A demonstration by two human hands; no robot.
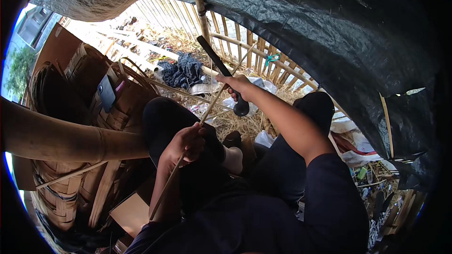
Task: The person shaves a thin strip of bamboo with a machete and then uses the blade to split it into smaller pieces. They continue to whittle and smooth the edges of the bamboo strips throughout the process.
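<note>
Near the knees [160,115], left hand [185,145] grips a thin strip [211,107], right hand [238,87] a black tool [214,55].

No legible text, label, brand, number or sign.
</note>
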